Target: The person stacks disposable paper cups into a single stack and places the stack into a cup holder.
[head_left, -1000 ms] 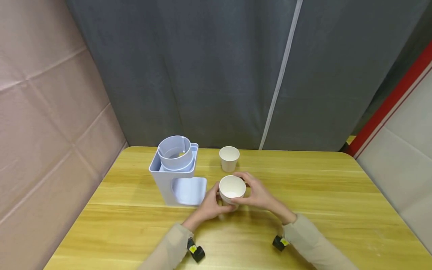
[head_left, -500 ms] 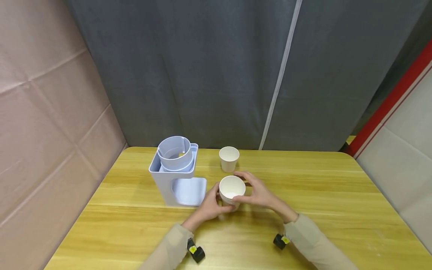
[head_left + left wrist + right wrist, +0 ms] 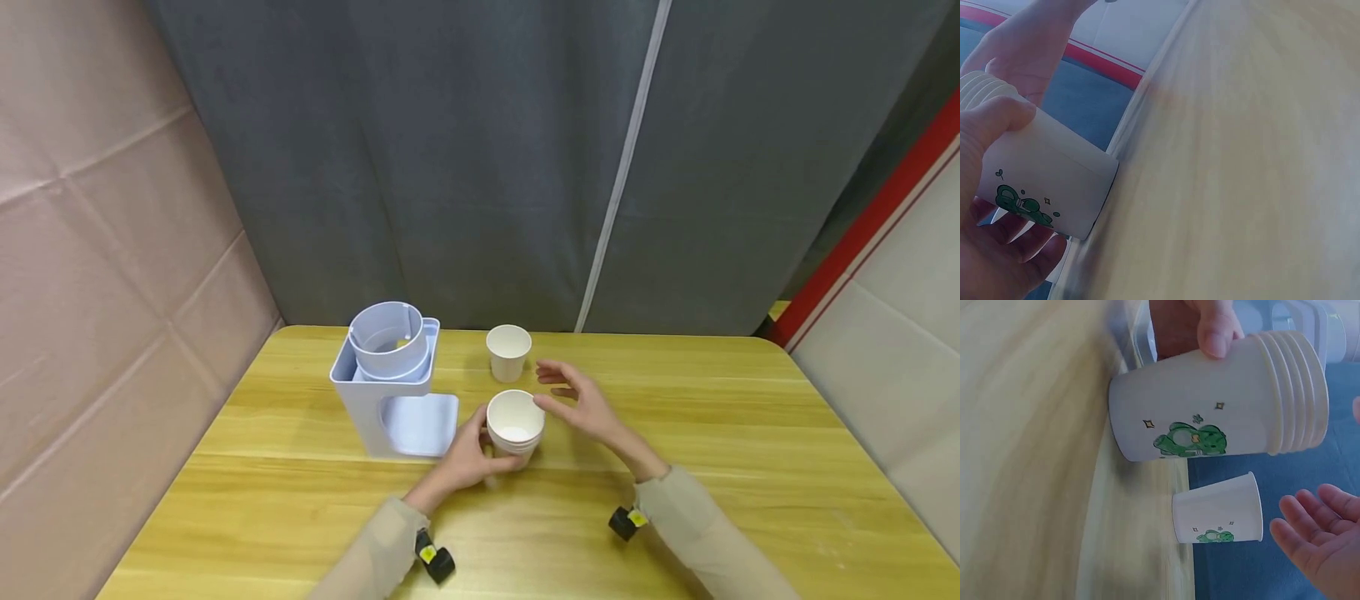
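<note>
A stack of several white paper cups (image 3: 516, 417), printed with a green cartoon figure, stands upright on the wooden table. My left hand (image 3: 468, 454) grips the stack from its left side, thumb across the front; the left wrist view shows thumb and fingers round the lower cup (image 3: 1054, 169). Up and to the right of the stack is my right hand (image 3: 585, 404), fingers spread and loosely bent, holding nothing. In the right wrist view its fingers (image 3: 1316, 512) are apart from the stacked cups (image 3: 1210, 400). A single paper cup (image 3: 508, 354) stands behind the stack.
A pale blue plastic holder (image 3: 386, 375) with a round tube on top and a flat base plate (image 3: 422, 425) stands left of the cups. A dark grey curtain (image 3: 450, 167) hangs beyond the table's back edge. The wooden tabletop (image 3: 712, 433) extends to the right.
My right hand has let go of the stack's rim and moved up and right, away from it. My left hand stays on the stack; the single cup has not moved.
</note>
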`<state>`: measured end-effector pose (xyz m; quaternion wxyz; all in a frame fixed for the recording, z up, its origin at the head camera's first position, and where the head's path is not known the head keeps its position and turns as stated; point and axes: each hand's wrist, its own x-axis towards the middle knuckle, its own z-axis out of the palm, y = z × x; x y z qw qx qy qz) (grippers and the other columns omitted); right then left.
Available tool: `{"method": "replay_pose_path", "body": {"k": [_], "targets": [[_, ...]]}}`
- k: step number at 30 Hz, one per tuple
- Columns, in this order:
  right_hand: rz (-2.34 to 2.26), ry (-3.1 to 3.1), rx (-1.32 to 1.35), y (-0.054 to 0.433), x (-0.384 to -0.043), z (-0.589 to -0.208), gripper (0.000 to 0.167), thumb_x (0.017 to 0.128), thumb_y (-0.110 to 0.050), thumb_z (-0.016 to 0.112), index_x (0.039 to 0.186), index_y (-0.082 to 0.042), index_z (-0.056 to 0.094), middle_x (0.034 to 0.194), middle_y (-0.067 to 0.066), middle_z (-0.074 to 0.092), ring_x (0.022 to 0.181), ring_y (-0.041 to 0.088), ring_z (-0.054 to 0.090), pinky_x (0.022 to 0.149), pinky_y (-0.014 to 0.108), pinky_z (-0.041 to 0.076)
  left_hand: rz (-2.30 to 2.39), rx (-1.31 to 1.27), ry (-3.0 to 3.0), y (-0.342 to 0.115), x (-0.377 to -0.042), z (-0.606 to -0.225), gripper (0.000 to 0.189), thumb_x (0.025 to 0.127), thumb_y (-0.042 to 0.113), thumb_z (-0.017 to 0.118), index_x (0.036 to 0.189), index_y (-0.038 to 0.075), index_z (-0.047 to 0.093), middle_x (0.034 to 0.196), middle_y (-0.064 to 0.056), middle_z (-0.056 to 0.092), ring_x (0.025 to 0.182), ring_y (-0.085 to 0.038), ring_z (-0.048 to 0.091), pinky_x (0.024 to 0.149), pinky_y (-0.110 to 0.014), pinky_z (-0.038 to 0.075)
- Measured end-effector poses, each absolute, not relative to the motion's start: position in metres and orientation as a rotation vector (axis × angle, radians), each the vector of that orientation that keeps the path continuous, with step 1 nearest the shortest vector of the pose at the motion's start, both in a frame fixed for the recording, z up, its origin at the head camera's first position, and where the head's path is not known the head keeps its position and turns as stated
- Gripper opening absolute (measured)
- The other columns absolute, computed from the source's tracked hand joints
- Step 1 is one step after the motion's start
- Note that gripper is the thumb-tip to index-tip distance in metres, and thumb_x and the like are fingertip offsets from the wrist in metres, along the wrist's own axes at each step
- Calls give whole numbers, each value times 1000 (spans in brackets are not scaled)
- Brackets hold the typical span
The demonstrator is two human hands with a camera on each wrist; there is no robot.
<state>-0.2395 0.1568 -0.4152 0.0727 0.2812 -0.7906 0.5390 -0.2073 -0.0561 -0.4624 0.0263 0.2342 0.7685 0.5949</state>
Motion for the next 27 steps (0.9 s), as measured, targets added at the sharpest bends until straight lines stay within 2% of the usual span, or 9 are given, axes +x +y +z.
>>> {"method": "replay_pose_path", "body": {"k": [6,11,20,27], "targets": [[1601,-2366,746,158,-247,-410,49,82,4,67,126,11,47,115,26,57,106,39,55,87,53,46,1853,701,2364,-57,-216,-478,77,68,7,82,133,-1,41,119,-15,56,99,-23,59,87,-29,46],[1619,-2345,688,156,-258,-407,51,81,3,68,126,13,46,114,29,56,107,42,53,88,56,44,1859,725,2361,-58,-216,-478,76,69,11,82,131,-1,42,119,-16,56,99,-26,60,87,-30,47],[1536,-2419,599,150,-281,-401,57,80,-5,73,128,8,47,118,25,56,109,38,55,89,52,45,1857,727,2353,-58,-216,-478,77,69,10,82,133,-1,41,120,-16,56,99,-24,59,86,-28,47],[1481,-2477,580,142,-295,-398,58,79,-8,74,129,6,47,121,26,53,109,38,54,90,51,45,1856,766,2356,-57,-214,-474,74,70,5,80,132,-4,40,117,-18,56,97,-24,61,84,-27,48]]}}
